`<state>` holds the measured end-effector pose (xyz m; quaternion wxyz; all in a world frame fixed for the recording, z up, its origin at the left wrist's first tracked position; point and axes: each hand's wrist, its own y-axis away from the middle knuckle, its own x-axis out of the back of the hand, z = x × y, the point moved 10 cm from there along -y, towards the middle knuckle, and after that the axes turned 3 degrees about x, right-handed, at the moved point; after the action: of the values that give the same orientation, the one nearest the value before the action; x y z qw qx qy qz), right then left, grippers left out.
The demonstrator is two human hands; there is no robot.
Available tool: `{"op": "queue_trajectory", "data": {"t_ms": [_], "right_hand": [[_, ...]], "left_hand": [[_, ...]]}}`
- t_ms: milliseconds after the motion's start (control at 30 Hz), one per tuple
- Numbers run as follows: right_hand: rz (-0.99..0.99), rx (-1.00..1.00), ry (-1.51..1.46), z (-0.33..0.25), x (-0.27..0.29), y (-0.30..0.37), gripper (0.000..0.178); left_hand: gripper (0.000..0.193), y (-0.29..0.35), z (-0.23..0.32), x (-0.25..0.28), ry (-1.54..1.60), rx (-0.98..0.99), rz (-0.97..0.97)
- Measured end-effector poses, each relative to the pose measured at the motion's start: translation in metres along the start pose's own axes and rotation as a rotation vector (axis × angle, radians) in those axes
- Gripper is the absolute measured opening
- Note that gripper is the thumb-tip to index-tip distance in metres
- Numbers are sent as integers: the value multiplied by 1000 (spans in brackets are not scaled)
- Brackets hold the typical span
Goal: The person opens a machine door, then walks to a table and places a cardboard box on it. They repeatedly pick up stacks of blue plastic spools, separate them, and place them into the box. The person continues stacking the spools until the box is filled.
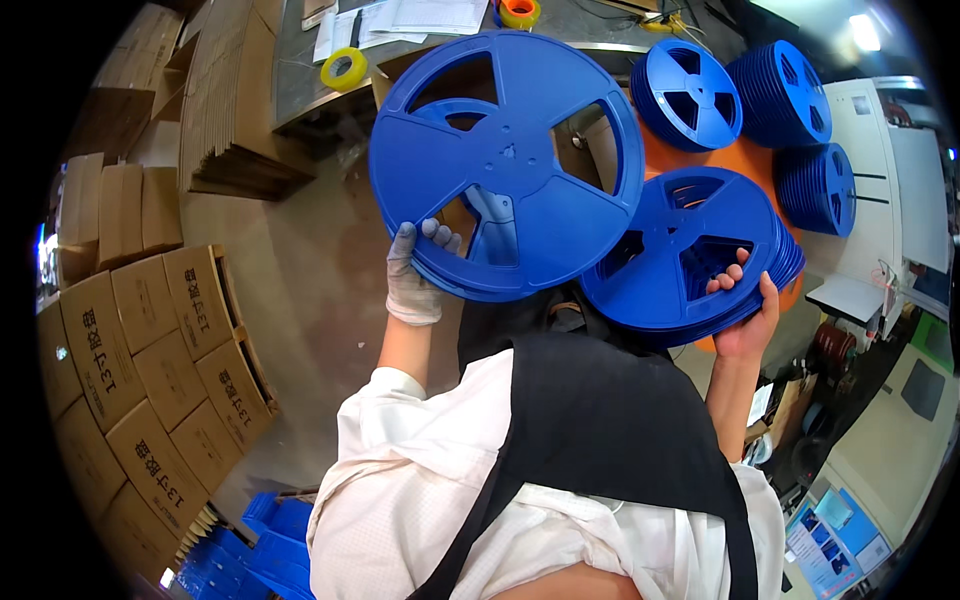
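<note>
My left hand (417, 275), in a pale glove, is closed on the lower left rim of a large blue plastic reel (555, 225) with three wide cut-outs. Through one cut-out, part of another blue piece shows behind it. Bare, my right hand (745, 305) grips the lower right edge of a stack of blue reels (640, 285), its fingertips coming through a cut-out of the top one. The held reel partly covers this stack's left side. Beyond it, further blue reel stacks (700, 95) stand on an orange surface (668, 157).
A grey workbench (300, 75) at the far side bears papers (425, 15) and a yellow tape roll (343, 69). Flat cardboard (235, 100) stands at the left, with stacked cartons (140, 370) nearer. Blue plastic bins (280, 540) lie at the lower left. Machines (890, 440) line the right.
</note>
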<state>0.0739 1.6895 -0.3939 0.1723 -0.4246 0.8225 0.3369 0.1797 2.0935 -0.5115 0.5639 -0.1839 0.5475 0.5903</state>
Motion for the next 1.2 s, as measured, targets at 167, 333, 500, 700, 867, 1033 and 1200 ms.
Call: {"op": "queue_trajectory", "data": {"t_ms": [167,333,500,700,867,1033,1200], "right_hand": [[-117,-28,-127,5,-7,0,42],[-248,7,-241,1,-30,10,43],[-427,37,-433,-6,-39,15,44],[-432,-3,-522,-5,-54,18,41],[-472,-28,-469,-3,-62,19,40],[-609,-29,-451,-3,-69,25,37],[-647,-8,-418,-4,-65,29,37]], "left_hand": [[19,1,6,-18,58,-42,-11],[22,-11,11,-27,-387,-44,5],[68,-12,-4,17,-1131,-226,248],[67,15,-3,-29,-1195,-442,37],[68,24,-29,-57,-1199,-525,-222],[71,34,-68,-100,-1378,-589,-538],[82,24,-80,-93,-1498,-528,-559]]}}
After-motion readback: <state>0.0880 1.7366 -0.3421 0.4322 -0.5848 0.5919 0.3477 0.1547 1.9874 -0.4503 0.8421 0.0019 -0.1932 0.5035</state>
